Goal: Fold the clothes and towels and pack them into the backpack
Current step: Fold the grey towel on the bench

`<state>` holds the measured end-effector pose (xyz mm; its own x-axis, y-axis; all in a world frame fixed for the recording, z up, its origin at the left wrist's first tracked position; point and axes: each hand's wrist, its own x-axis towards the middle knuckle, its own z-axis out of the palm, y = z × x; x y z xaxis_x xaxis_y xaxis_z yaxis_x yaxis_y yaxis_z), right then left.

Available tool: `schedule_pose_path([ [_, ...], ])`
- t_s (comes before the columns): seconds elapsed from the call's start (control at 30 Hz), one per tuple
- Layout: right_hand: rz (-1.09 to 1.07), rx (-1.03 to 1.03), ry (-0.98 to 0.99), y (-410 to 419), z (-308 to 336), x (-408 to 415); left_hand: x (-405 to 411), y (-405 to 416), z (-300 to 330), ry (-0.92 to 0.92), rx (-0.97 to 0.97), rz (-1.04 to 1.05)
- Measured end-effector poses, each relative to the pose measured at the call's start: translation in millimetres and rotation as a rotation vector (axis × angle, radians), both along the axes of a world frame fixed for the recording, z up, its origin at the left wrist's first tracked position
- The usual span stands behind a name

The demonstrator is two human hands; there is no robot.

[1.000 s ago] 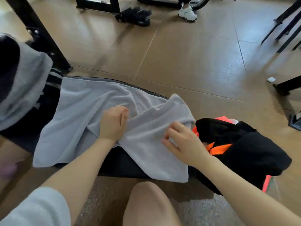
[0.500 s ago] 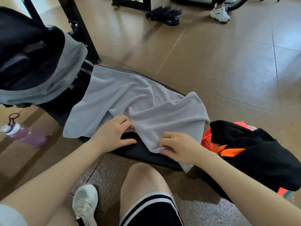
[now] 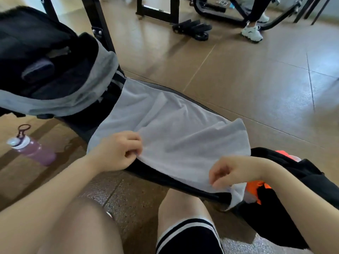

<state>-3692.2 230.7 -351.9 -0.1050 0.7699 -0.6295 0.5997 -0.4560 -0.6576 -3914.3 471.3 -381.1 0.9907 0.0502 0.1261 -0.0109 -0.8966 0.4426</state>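
While grey towel [image 3: 176, 136] lies across black surface [image 3: 150, 173], left hand [image 3: 117, 153] pinches near edge, right hand [image 3: 236, 171] pinches near corner. Open backpack [image 3: 55, 70] at left end; pink bottle [image 3: 33, 153] on floor (lying down); black-orange clothes [image 3: 275, 189] touching right.

A pale grey terry towel [image 3: 176, 136] lies spread and rumpled along a dark padded tabletop [image 3: 165, 177], its near edge lifted and its right corner drooping over the side. At its left end sits an open black backpack with grey trim [image 3: 55, 70], mouth gaping. At the right lies a crumpled black-and-orange garment [image 3: 286, 195], unfolded.
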Motion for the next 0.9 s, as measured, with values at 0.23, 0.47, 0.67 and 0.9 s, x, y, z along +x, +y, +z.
schedule_pose_path([
  [0.23, -0.209, 0.454, -0.352, 123, -6, -32, -27, 35, -16, -0.121, -0.082, 0.635],
  [0.47, -0.23, 0.727, -0.562, 252, -36, -62, -54, 54, -47, 0.118, -0.275, 1.207],
  [0.67, 0.193, 0.665, -0.773, 288, -50, -75, -61, 70, -43, 0.079, -0.516, 1.191],
  [0.9, 0.436, 0.696, -1.154, 305, -49, -84, -68, 86, -15, -0.108, -0.281, 0.919],
])
